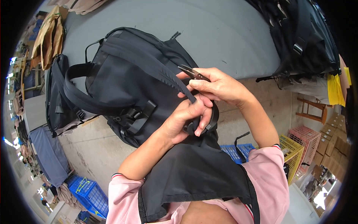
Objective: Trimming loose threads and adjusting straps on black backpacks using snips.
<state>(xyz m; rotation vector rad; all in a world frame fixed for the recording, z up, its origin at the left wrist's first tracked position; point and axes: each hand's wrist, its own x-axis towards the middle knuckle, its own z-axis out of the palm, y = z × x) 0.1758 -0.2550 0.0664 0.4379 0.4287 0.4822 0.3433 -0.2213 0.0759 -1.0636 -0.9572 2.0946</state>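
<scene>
A black backpack (123,84) lies on the grey table with its shoulder straps facing up. One padded strap (149,63) runs across it toward me and narrows into webbing. My left hand (190,115) is closed round the lower end of this strap. Just beyond it, my right hand (210,84) grips small dark thread snips (194,72), their blades pointing left over the strap. The fingers of my right hand are close beside the strap and my left hand. The strap's buckle end is partly hidden by my fingers.
More black bags stand at the table's right (298,41) and left (61,89). A brown paper bag (48,37) is at the far left. Below are blue crates (89,196), yellow and pink crates (304,143), a wooden stool (312,109) and stacked cartons (333,142).
</scene>
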